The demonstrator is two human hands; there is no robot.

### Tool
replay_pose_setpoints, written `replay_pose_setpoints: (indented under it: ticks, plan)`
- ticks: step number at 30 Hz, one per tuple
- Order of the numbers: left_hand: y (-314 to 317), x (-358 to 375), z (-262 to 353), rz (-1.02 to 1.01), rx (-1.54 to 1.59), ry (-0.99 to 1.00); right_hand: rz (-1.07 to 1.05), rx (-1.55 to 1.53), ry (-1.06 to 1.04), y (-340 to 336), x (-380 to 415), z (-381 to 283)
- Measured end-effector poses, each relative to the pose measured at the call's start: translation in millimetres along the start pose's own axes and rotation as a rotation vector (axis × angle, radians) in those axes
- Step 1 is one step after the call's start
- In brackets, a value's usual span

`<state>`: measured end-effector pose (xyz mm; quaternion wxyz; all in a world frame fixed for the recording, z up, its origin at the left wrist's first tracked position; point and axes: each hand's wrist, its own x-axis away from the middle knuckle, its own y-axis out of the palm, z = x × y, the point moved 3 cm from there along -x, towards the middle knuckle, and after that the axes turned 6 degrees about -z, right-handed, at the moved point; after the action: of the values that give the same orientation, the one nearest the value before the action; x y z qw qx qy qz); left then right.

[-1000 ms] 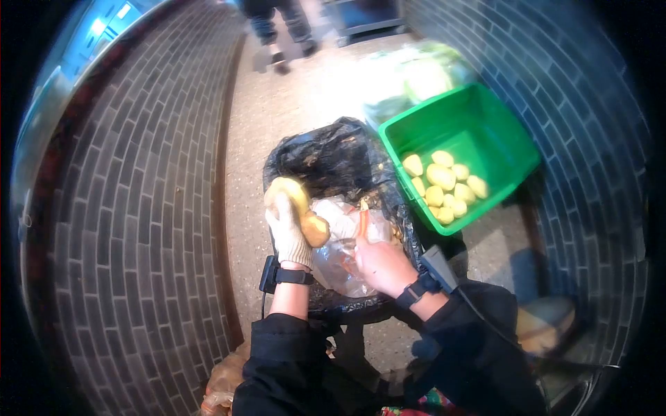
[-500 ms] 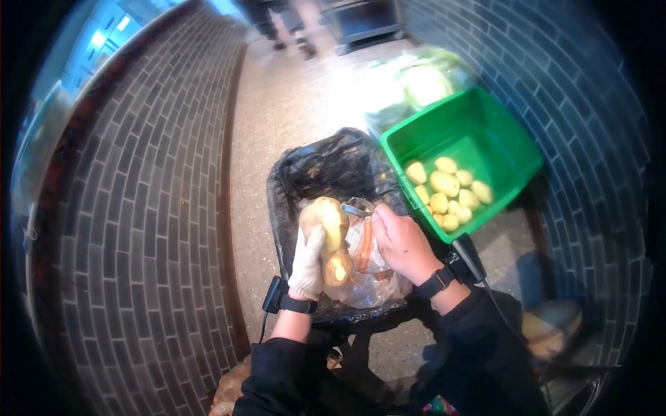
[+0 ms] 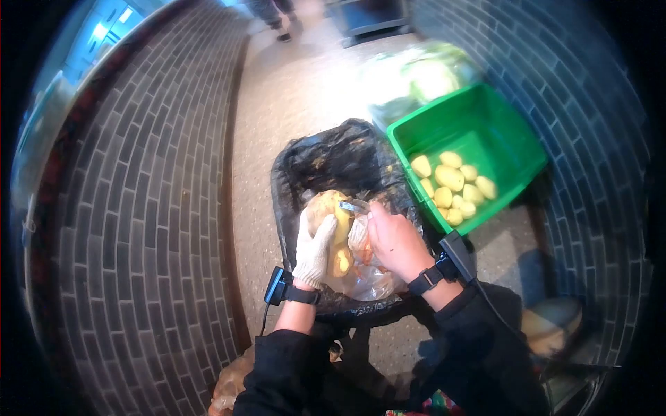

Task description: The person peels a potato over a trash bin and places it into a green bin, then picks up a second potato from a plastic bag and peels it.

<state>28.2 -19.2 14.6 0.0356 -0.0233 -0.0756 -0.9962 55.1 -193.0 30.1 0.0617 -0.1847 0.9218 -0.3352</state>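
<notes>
My left hand [image 3: 314,248], in a white glove, is closed around a large, knobbly potato [image 3: 341,239] that is part brown skin, part bare yellow flesh. My bare right hand [image 3: 397,239] grips a metal peeler [image 3: 355,206], whose blade touches or nearly touches the potato's upper right side. Both hands are over a bin lined with a black bag [image 3: 295,173]. Inside the bin lies crumpled clear plastic [image 3: 374,281] with orange marks. Right of the bin, a green crate [image 3: 513,149] holds several peeled potatoes [image 3: 449,178].
Clear plastic bags with pale green contents [image 3: 433,76] lie behind the crate. Brick walls [image 3: 152,180] stand on both sides. Farther off are a dark cart [image 3: 368,17] and a person's legs [image 3: 274,14]. A brown bag [image 3: 232,381] lies at lower left.
The potato and both hands have shifted slightly upward in view, with the peeler still at the potato. The distant person's legs have moved up and left. The crate appears slightly further right.
</notes>
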Motion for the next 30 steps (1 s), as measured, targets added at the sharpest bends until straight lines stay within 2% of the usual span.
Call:
replay_pose_setpoints:
  ticks: [6, 8, 10, 11, 12, 13, 18, 19, 20, 21, 23, 25, 27, 30]
  plan:
    - [3, -3, -5, 0.082, -0.017, 0.021, 0.006, 0.034, -0.009, 10, 2, 0]
    - [-7, -7, -18, 0.213, -0.055, 0.032, 0.003, 0.066, -0.006, 18, 8, -3]
    - [-7, -11, -11, 0.284, -0.005, 0.016, -0.161, 0.080, 0.013, 35, 19, -9]
    - [-9, -12, -10, 0.357, 0.046, -0.002, -0.164, 0.081, 0.016, 37, 18, -10]
    - [-11, -15, -11, 0.332, -0.075, 0.049, -0.163, 0.081, 0.015, 38, 18, -10]
    - [-12, -13, -16, 0.341, -0.071, 0.044, -0.165, 0.082, 0.008, 40, 20, -10]
    - [-29, -16, -5, 0.494, -0.290, 0.134, -0.229, 0.112, -0.023, 32, 33, 1]
    - [-39, -21, -12, 0.589, 0.094, 0.032, -0.295, 0.127, -0.038, 36, 40, 4]
    - [-63, -32, -26, 0.437, 0.284, 0.014, -0.362, 0.143, -0.051, 39, 44, 8]
    - [-58, -30, -20, 0.407, 0.347, 0.010, -0.365, 0.142, -0.046, 38, 44, 13]
    - [-45, -24, -7, 0.350, 0.472, -0.005, -0.251, 0.076, -0.053, 25, 34, 15]
    - [-24, -17, 4, 0.187, 0.573, -0.153, -0.207, 0.055, -0.069, 5, 23, 6]
    - [-8, -16, 1, 0.136, 0.507, -0.158, -0.053, -0.116, -0.009, -14, 13, 7]
    - [5, -17, -8, 0.080, 0.467, -0.203, 0.028, -0.138, -0.015, -23, 4, 8]
